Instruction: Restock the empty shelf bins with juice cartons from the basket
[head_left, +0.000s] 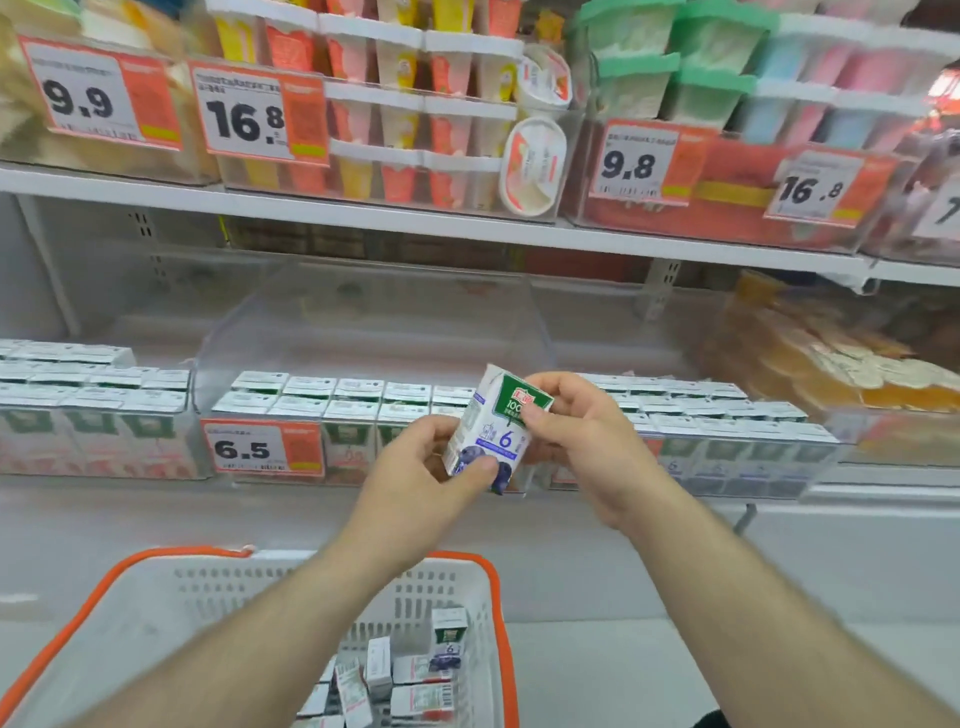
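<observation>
The clear plastic shelf bins (363, 332) along the lower shelf's front edge look largely filled. The white, orange-rimmed basket (496, 623) holds several more cartons. Left hand (415, 467) and right hand (582, 431) both grasp one small blueberry juice carton (493, 431) before the bins.

Both bare forearms reach forward and up from the lower edge, converging toward twelve o'clock. The left hand (415, 467) sits at about seven o'clock of the right hand (582, 441), thumb curled forward in a pinch. The right hand's fingers (550, 387) curl over from two o'clock, apparently pinching too; its thumb points back toward nine o'clock.
</observation>
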